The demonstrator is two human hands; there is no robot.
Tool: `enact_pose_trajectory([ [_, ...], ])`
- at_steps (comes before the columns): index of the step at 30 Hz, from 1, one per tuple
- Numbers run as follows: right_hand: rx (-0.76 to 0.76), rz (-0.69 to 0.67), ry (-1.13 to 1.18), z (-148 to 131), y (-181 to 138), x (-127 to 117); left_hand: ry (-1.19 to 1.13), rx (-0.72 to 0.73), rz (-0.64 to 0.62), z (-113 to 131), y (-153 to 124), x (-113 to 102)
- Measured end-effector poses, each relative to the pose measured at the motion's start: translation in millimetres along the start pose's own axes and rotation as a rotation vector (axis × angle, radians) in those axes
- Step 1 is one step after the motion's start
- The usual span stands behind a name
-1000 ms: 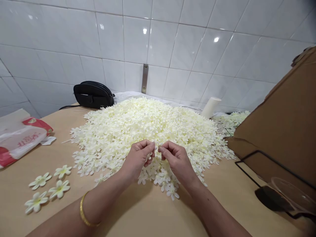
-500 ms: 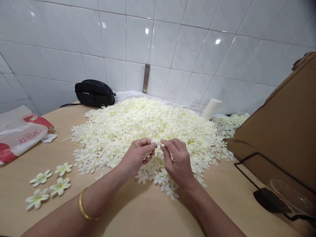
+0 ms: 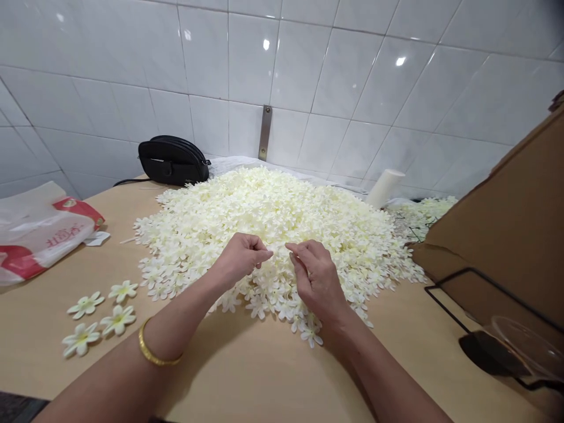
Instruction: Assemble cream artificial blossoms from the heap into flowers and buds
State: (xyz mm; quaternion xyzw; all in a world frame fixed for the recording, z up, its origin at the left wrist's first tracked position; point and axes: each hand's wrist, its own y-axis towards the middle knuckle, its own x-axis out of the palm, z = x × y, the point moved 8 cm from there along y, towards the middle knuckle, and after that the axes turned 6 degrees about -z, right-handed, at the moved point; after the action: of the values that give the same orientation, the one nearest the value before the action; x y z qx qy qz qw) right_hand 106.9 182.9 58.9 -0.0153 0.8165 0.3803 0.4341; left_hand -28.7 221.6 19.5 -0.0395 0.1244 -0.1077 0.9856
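Note:
A wide heap of small white artificial flowers [image 3: 264,205] with yellowish centres covers the middle of the table. Over its front part is my left hand [image 3: 244,257], fingers curled and thumb pressed against the forefinger. A short gap away, my right hand [image 3: 318,273] is closed with thumb and forefinger brought together. Whatever either hand pinches, if anything, blends into the pale petals behind. Several larger white flowers [image 3: 118,320] with yellow centres lie apart, to the left of my left forearm, which wears a gold bangle [image 3: 152,349].
A black pouch [image 3: 174,161] stands behind the heap at left. On the left edge lies a red and white plastic bag [image 3: 48,235]. To the right are a white roll [image 3: 384,188], a cardboard box [image 3: 497,223] and dark-framed glasses [image 3: 491,352]. A tiled wall [image 3: 202,59] closes off the back.
A small white flower showed between my fingertips before; it can no longer be picked out. My hands have drawn slightly apart. The whole view has shifted a little.

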Motion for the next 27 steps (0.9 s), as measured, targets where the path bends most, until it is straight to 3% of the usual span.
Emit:
enact_pose_trajectory([
  [5, -0.069, -0.145, -0.145, -5.4, -3.1, 19.4, 0.066, -0.024, 0.061, 1.0, 0.2, -9.8],
  [10, -0.095, -0.148, -0.22, -8.3, -4.4, 22.8, 0.008, 0.05, 0.143, 8.1, -1.3, -16.2],
  [13, -0.061, -0.034, -0.135, -9.2, -3.2, 9.4, -0.273, 0.091, 0.087, 8.4, -2.1, -8.7],
  [17, -0.066, 0.081, 0.026, -16.4, -3.2, -5.3, -0.57, 0.028, -0.031, 5.2, -6.2, 12.5],
  [23, -0.09, 0.029, -0.036, -22.7, -3.2, 2.4, -0.718, 0.001, -0.145, 8.0, -13.3, 35.0],
  [27, -0.055, 0.09, -0.001, -19.2, -4.4, -2.0, -0.804, 0.029, -0.213, 11.0, -13.6, 40.3],
])
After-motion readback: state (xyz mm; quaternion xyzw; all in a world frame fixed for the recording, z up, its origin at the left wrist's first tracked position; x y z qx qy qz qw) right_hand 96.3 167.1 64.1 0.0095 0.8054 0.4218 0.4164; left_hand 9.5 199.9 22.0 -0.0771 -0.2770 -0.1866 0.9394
